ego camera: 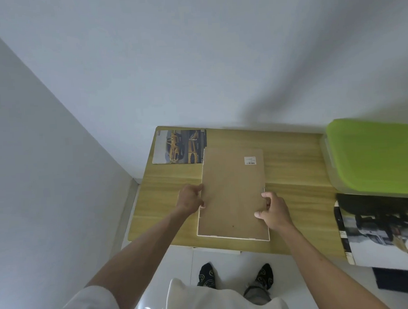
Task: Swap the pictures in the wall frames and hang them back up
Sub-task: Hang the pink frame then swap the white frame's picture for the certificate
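A white picture frame (233, 237) lies face down on the wooden table (293, 163), its brown backing board (232, 193) facing up with a small label near the far right corner. My left hand (190, 198) grips the left edge of the frame. My right hand (274, 211) pinches the backing board's right edge with curled fingers. A picture of yellow cars (179, 146) lies flat at the table's far left corner, partly under the frame. Another picture with a pale vehicle (382, 230) lies at the right edge of the table.
A clear box with a green lid (373, 155) stands at the table's far right. White walls close in behind and on the left. My feet in dark socks (235, 276) stand on the glossy white floor below the table's near edge.
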The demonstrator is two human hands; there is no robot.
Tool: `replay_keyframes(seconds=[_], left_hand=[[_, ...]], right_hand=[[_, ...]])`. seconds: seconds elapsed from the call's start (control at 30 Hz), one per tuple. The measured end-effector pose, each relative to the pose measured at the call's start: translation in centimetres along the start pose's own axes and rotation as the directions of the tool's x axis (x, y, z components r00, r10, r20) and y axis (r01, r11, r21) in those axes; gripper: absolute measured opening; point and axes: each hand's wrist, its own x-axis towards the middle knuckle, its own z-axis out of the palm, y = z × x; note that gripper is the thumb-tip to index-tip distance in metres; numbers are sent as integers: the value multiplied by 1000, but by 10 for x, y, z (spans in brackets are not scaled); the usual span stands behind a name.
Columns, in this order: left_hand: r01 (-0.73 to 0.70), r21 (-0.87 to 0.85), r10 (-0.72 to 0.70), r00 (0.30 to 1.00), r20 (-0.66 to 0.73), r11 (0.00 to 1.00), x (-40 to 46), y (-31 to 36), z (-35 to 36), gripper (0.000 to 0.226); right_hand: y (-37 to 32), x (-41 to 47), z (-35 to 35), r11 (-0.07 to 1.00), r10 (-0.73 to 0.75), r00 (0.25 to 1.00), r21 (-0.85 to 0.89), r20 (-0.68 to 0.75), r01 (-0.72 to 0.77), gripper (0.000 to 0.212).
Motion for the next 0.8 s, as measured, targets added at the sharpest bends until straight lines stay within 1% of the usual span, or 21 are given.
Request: replay_keyframes(seconds=[0.1,0.17,0.27,0.33,0.37,0.43,0.47,0.5,0.57,0.63,0.7,0.8], left_hand=[[-14,66,12,1000,24,998,1,-2,-1,63],[-37,150,30,999,45,988,2,0,2,62],[-81,275,71,996,46,958,5,2,8,63],[-117,376,99,993,66,919,8,6,8,64],[-145,460,119,989,86,876,8,10,8,66],[-207,633,166,978,124,746,13,20,5,77],[-235,697,191,971,142,677,17,24,4,89],[-263,740,212,963,166,619,22,28,4,103],[-298,781,201,954,222,549,33,33,3,128],[-318,802,151,948,280,506,44,38,2,144],[-338,811,115,939,324,477,54,41,0,153],[-381,796,96,919,383,470,65,42,-3,152]], right_hand=[[-1,2,2,999,2,1000,-48,15,-1,66],[0,2,3,995,10,1000,-96,20,-8,64],[-4,4,1,982,17,998,-189,67,-5,62],[-14,6,-4,938,10,996,-346,90,22,66],[-20,8,-7,891,-2,995,-452,100,47,73],[-30,14,-12,782,-47,992,-614,117,110,96],[-35,18,-13,744,-70,988,-653,134,141,110],[-38,23,-14,711,-91,982,-680,163,179,124],[-45,32,-16,639,-116,964,-725,241,258,142],[-51,42,-18,582,-118,940,-744,321,327,150],[-55,53,-20,547,-100,914,-746,392,380,154],[-55,64,-21,536,-67,881,-728,468,428,156]])
